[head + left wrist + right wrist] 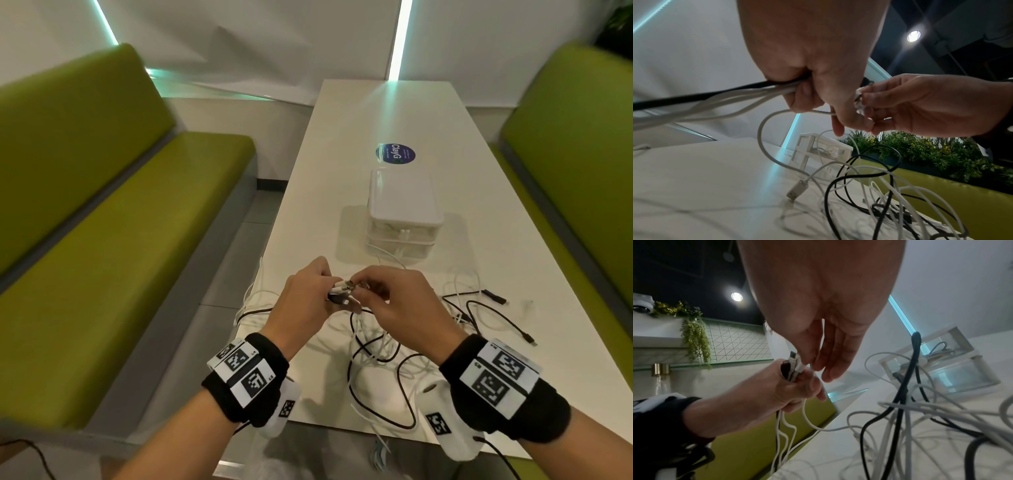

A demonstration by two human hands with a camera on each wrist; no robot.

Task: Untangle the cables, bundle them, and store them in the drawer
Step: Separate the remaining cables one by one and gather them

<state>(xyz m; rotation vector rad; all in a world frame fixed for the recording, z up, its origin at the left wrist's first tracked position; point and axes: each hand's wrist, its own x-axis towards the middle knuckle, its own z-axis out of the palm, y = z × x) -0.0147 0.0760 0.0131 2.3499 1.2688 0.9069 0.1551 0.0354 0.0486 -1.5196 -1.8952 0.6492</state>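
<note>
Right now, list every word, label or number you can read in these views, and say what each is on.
"ClayG": on the round blue sticker on the table; it may run on, and the smaller print there is too blurred to read.
Small characters beside the black-and-white square codes on the left wristband and right wristband: too small to read.
Cables, plugs and drawer box: no text shows.

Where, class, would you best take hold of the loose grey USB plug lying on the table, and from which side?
Grip the grey USB plug by its flat rectangular housing, from above with thumb and finger on its broad faces. It lies clear of the tangle of cables with its lead arching upward, so the top is unobstructed.
</note>
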